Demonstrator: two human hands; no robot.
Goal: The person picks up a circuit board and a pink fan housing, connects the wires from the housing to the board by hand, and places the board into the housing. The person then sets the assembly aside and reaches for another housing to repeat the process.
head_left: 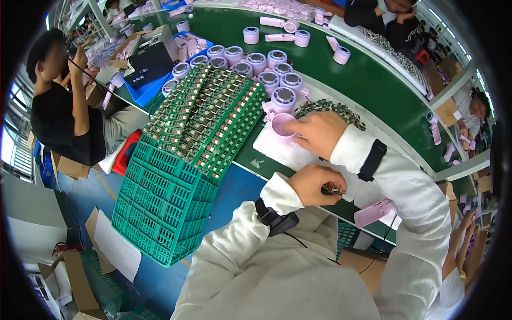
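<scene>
My right hand is at a round, cup-shaped pink fan housing on the white pad. Its fingers are closed at the housing's rim and reach partly inside, so their tips are hard to see. Closer to my body, my left hand is curled with thumb and fingers together around a small circuit board, mostly hidden by the fingers. A heap of small circuit boards lies just beyond my right hand. To the right of my left hand rests a pink handle-shaped casing.
At left, stacked green crates carry rows of circuit board panels. Several round pink fan heads crowd the green table behind them. A blue tray holds a black-and-grey box. A person sits at the left.
</scene>
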